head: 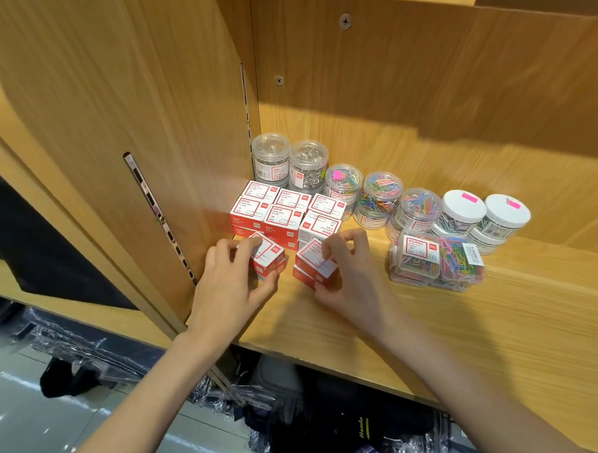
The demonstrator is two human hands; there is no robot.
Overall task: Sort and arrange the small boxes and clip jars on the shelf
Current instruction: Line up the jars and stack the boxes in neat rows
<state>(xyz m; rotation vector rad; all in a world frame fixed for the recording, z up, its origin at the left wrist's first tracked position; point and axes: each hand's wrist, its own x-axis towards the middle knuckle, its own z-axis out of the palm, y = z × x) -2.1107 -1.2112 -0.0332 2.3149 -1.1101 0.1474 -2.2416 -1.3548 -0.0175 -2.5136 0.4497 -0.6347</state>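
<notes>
Both hands pinch small red-and-white boxes on the shelf [431,306]: left hand [230,284] one stack [270,258], right hand [347,275] another [313,265]. Clip jars [378,199] stand at two o'clock.

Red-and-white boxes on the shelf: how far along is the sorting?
Mostly done at the back: a block of red-and-white boxes sits in the left corner and the clip jars run in a row to its right. In hand: the left hand grips one small stack, the right hand another. Left: setting those against the block, perhaps also the clear clip cases in front.
</notes>
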